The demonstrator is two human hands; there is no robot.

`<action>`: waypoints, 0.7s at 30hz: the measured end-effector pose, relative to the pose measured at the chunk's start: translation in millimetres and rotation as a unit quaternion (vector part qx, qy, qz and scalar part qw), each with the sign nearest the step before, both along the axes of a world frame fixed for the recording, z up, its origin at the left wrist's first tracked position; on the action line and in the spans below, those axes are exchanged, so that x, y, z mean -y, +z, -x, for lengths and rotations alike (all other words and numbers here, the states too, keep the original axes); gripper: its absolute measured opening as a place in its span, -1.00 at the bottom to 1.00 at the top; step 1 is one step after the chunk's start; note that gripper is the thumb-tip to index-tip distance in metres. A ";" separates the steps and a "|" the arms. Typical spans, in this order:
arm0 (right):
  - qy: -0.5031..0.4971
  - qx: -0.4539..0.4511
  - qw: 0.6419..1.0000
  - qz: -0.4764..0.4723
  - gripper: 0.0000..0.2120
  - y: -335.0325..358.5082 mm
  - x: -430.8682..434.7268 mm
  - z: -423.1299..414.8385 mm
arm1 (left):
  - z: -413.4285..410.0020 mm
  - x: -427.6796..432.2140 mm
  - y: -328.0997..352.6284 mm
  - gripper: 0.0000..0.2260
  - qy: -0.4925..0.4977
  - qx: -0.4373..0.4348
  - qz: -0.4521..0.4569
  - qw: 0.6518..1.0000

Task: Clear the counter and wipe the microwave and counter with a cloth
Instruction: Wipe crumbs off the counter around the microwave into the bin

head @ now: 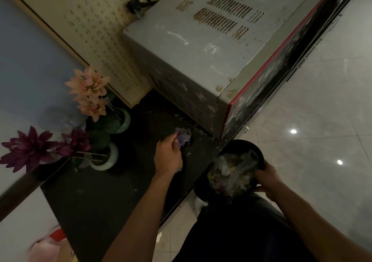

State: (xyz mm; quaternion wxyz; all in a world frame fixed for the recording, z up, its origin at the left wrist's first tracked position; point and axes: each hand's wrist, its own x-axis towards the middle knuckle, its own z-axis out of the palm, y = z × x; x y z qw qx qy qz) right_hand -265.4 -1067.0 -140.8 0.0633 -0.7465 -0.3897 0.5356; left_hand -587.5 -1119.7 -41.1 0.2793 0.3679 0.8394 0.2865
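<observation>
A grey, smeared microwave (201,46) with a red-edged door stands on the dark counter (104,197). My left hand (168,157) presses a bunched bluish cloth (184,135) onto the counter just in front of the microwave's near corner, among white crumbs (203,134). My right hand (268,178) grips the rim of a black bin (259,155) held below the counter's edge. The bin is lined with a clear bag full of scraps.
Two pale green vases with artificial flowers, pink (88,86) and purple (30,149), stand on the counter's left. A perforated cream panel (96,26) and a black cable (138,3) sit behind the microwave. Glossy floor tiles (322,120) lie to the right.
</observation>
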 end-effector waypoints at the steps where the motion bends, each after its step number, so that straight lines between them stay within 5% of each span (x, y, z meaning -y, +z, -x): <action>1: 0.000 0.000 1.000 0.002 -0.43 -6.1 -0.9 -2.7 | 6.0 2.1 -1.0 -0.69 0.020 0.014 -0.007 1.000; 7: 0.003 -0.010 1.000 -0.004 -0.35 -3.0 1.0 -2.6 | 74.7 -22.0 11.7 -0.66 0.098 -0.038 -0.049 0.993; 11: -0.008 -0.010 1.000 -0.005 -0.33 2.4 2.6 -0.6 | 110.6 -41.0 15.8 -0.65 0.080 -0.065 0.009 0.995; 21: -0.030 -0.019 0.999 0.002 -0.40 27.7 3.8 10.1 | 26.6 -6.5 8.7 -0.66 0.000 -0.100 0.000 0.995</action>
